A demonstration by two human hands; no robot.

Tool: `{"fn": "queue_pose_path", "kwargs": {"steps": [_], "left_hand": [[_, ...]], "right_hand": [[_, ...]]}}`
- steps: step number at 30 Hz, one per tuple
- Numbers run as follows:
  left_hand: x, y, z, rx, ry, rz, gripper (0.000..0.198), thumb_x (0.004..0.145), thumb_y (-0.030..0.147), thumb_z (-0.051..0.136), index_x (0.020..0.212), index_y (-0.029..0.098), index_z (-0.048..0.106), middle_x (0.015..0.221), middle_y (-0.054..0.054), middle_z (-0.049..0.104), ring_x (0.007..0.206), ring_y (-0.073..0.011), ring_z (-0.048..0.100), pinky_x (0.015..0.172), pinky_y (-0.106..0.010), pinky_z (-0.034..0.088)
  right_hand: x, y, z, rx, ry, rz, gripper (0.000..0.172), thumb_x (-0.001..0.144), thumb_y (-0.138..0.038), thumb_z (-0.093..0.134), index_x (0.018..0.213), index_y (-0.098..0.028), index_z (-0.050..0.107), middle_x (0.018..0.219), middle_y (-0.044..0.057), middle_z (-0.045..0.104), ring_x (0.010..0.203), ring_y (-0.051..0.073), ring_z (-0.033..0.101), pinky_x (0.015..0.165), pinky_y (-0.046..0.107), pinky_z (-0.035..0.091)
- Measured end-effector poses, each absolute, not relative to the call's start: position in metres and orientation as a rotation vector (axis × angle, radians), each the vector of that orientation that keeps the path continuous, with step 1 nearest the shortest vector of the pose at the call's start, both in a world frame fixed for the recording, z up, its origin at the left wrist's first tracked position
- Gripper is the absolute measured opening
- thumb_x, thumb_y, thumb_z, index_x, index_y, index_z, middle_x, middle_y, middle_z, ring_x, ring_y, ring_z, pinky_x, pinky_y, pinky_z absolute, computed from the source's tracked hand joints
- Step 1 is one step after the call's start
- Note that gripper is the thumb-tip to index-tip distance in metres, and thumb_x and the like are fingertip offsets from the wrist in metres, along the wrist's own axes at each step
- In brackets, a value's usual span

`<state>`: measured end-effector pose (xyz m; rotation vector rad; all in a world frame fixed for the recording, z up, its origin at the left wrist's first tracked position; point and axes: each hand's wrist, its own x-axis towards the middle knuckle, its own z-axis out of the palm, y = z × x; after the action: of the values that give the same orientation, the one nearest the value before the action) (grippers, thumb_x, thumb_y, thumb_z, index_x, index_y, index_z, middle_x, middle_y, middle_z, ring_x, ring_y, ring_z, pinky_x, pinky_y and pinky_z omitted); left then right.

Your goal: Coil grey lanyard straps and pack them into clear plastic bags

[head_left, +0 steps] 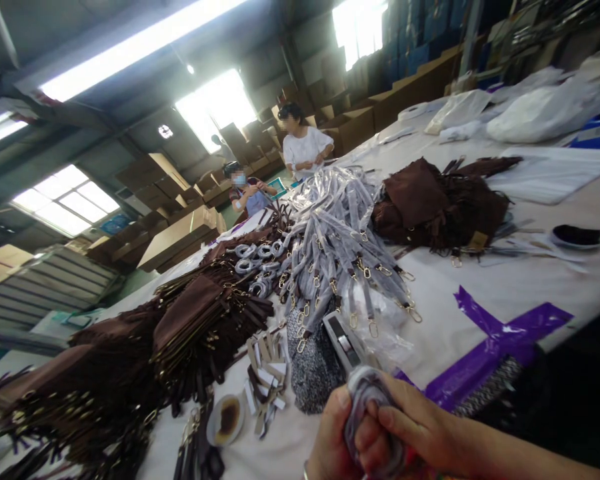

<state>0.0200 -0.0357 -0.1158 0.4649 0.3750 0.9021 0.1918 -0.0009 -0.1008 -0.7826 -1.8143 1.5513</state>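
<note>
At the lower edge of the head view, my left hand and my right hand are closed together around a coiled strap in clear grey-looking plastic wrap. The coil's lower part is hidden by my fingers. Just beyond them a tape dispenser stands beside a speckled grey fabric piece. Farther off lies a big heap of plastic-wrapped straps with gold-coloured clasps. Several rolled straps rest at its left side.
Stacks of brown bags fill the table's left side; more brown bags lie at the right. A shallow dish sits near small cut strips. Purple tape crosses the right edge. Two people work at the far end.
</note>
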Motion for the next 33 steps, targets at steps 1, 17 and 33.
{"fn": "queue_pose_path", "kwargs": {"steps": [1,17,33], "left_hand": [[0.020,-0.037,-0.120,0.463,0.366,0.896,0.067,0.090,0.075,0.048,0.050,0.023,0.037,0.036,0.005,0.034,0.030,-0.0061,0.026,0.035,-0.022,0.019],[-0.006,-0.041,-0.099,1.178,1.099,0.365,0.043,0.096,0.058,0.055,0.084,0.018,0.066,0.076,0.000,0.056,0.071,-0.0144,0.048,0.067,-0.026,0.039],[-0.039,-0.094,-0.106,0.930,1.275,0.587,0.073,0.073,0.086,0.062,0.095,0.017,0.074,0.074,-0.001,0.059,0.065,-0.0140,0.041,0.059,-0.025,0.033]], "right_hand": [[0.190,-0.002,-0.102,-0.805,-1.806,1.571,0.042,0.106,-0.055,0.037,0.110,-0.021,0.063,0.105,0.009,0.072,0.094,0.026,0.067,0.089,0.041,0.055],[0.201,-0.007,-0.147,-0.627,-2.760,0.457,0.016,0.081,-0.009,0.063,0.095,-0.018,0.063,0.087,0.007,0.072,0.072,0.024,0.065,0.062,0.035,0.036],[0.179,0.019,-0.128,-0.663,-2.627,1.415,0.009,0.092,-0.031,0.068,0.097,-0.024,0.069,0.099,0.005,0.075,0.087,0.024,0.070,0.075,0.031,0.050]]}}
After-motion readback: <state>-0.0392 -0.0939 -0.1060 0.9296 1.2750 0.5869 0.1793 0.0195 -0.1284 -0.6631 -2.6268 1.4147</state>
